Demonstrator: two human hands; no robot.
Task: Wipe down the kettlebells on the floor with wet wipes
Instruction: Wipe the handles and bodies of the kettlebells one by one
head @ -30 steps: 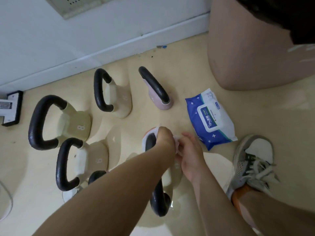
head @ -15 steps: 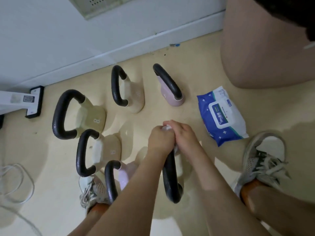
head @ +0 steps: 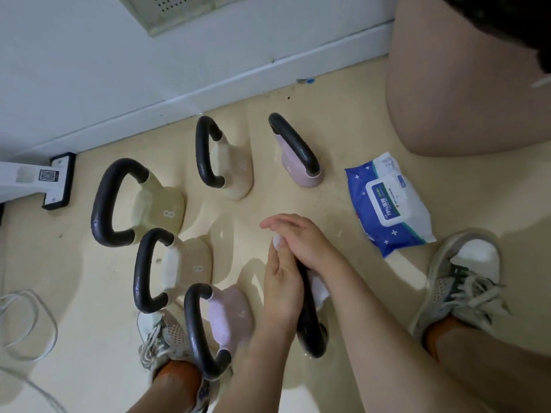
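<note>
Several kettlebells with black handles stand on the beige floor. The one under my hands has its black handle (head: 310, 332) pointing toward me, and its body is mostly hidden. My left hand (head: 281, 284) is wrapped against the left side of that handle. Over the far end, my right hand (head: 307, 242) presses a white wet wipe (head: 277, 241) onto it. A blue and white wet wipes pack (head: 387, 204) lies to the right, apart from both hands.
Around the held one stand a cream "8" kettlebell (head: 161, 210), two more cream ones (head: 235, 171) (head: 190, 263) and two pink ones (head: 301, 171) (head: 229, 317). My shoes (head: 161, 338) (head: 465, 278) flank them. A white device (head: 29, 180) and cable (head: 26, 323) lie left, below the wall's baseboard (head: 268, 73).
The camera has shifted, so everything sits further right and lower in view. My right hand has moved over the top of the kettlebell, and my left hand has slid down along its handle.
</note>
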